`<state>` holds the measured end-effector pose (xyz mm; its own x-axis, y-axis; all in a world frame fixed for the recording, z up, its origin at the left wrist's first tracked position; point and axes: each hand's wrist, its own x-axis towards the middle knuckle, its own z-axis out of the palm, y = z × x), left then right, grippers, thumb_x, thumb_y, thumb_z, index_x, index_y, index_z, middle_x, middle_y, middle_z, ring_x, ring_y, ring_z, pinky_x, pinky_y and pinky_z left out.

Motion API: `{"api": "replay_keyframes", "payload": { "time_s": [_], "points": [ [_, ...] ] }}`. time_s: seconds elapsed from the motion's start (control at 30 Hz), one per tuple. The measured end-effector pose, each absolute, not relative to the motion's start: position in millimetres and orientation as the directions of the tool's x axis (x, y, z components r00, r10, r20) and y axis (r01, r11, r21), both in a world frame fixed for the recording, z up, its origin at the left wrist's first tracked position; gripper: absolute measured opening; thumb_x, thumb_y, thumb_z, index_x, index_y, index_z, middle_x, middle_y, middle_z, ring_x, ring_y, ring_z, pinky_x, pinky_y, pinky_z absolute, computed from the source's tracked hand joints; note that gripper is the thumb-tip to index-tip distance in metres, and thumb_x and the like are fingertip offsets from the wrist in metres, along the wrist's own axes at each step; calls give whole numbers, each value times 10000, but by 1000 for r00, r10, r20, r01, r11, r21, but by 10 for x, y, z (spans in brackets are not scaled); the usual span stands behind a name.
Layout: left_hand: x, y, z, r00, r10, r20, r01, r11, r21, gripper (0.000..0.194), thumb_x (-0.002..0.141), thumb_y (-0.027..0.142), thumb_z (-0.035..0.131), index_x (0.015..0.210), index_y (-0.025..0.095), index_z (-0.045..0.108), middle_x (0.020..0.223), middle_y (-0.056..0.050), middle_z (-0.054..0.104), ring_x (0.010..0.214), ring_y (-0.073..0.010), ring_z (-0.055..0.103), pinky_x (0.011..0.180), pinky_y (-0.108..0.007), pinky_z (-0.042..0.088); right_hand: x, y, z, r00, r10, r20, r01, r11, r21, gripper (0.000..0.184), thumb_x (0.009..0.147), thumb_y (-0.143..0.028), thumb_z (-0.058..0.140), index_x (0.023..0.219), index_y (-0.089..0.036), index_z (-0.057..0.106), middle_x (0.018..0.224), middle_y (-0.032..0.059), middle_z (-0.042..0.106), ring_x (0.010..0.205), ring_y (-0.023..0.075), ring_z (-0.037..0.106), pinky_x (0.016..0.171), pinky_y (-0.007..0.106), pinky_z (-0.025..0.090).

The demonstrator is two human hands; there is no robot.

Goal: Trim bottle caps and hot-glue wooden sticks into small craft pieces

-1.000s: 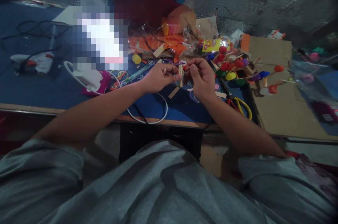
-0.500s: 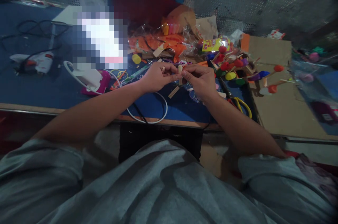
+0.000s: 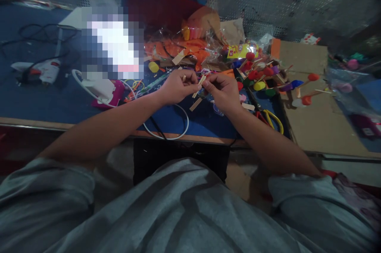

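Head view, left hand (image 3: 178,87) and right hand (image 3: 225,92) pinching slanted wooden sticks (image 3: 202,80), middles partly hidden, exact count unclear

The head camera looks forward and down (grey shirt (image 3: 184,205) nearest) over the blue table (image 3: 59,104)

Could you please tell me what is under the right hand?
Around the edge of the right hand, one can see the blue tabletop and a small bluish item, partly covered. Anything directly beneath the hand is hidden, so I cannot tell what lies there.
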<state>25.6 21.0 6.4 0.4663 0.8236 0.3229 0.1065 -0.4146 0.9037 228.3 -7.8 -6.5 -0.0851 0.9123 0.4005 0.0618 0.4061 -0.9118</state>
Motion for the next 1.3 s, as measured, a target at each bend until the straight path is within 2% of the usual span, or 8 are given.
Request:
{"api": "replay_keyframes", "payload": {
  "time_s": [0.1, 0.27, 0.43, 0.6, 0.7, 1.0, 1.17, 1.3],
  "points": [
    [249, 217, 44, 459, 821, 340, 108, -432, 896, 237, 755, 256, 781, 689, 195, 562, 602, 55, 477, 564, -79, 371, 565, -258, 250, 2326, -27, -80, -40, 923, 383, 50, 385, -922, 604, 774, -815, 904, 818, -239, 729, 669, -24, 644, 571, 130, 594, 559, 287, 519],
    [271, 191, 55, 429, 853, 298, 58, -356, 933, 256, 749, 301, 800, 702, 200, 569, 586, 60, 472, 537, -83, 402, 546, -267, 258, 2385, 35, -86, 18, 912, 409, -68, 409, -910, 593, 841, -850, 824, 876, -273, 691, 801, -20, 666, 556, 123, 589, 517, 292, 522],
    [291, 147, 97, 443, 868, 224, -45, -228, 973, 203, 780, 277, 781, 709, 191, 612, 572, 38, 544, 504, -93, 479, 521, -257, 336, 2370, -5, -85, -54, 898, 437, 24, 438, -899, 565, 957, -793, 749, 817, -249, 695, 682, -25, 585, 519, 111, 538, 494, 279, 454],
    [283, 127, 114, 469, 862, 194, -93, -170, 981, 106, 821, 226, 746, 750, 167, 695, 613, 22, 571, 503, -81, 483, 519, -249, 362, 2372, -15, -81, -15, 878, 478, 82, 478, -875, 484, 913, -733, 844, 1022, -265, 789, 825, -4, 712, 657, 142, 649, 625, 304, 553],
    [284, 126, 99, 461, 870, 174, -82, -154, 985, 135, 820, 251, 796, 778, 165, 701, 592, 35, 530, 503, -77, 445, 507, -248, 308, 2367, -47, -70, -38, 867, 497, 84, 499, -863, 474, 879, -708, 890, 997, -254, 819, 867, 9, 750, 728, 151, 669, 703, 316, 572],
    [271, 175, 37, 478, 830, 287, 13, -333, 943, 389, 790, 478, 923, 784, 188, 664, 663, 26, 571, 578, -87, 449, 541, -270, 302, 2330, -151, -4, -121, 879, 461, 75, 471, -879, 496, 780, -687, 967, 839, -230, 783, 748, -11, 695, 624, 127, 554, 611, 308, 459],
    [270, 171, 29, 462, 833, 304, 60, -371, 927, 378, 773, 471, 920, 783, 187, 671, 665, 25, 568, 592, -86, 430, 558, -266, 281, 2335, -141, -29, -100, 876, 471, 50, 477, -877, 441, 795, -605, 982, 803, -222, 764, 747, -16, 689, 615, 115, 552, 605, 301, 445],
    [270, 159, 51, 499, 814, 297, 59, -373, 926, 346, 754, 428, 886, 780, 176, 650, 686, 20, 593, 595, -80, 429, 571, -257, 312, 2366, -131, -54, -102, 851, 516, 117, 525, -843, 366, 854, -544, 939, 799, -224, 770, 758, -8, 705, 644, 128, 575, 626, 313, 438]
  ]
}}
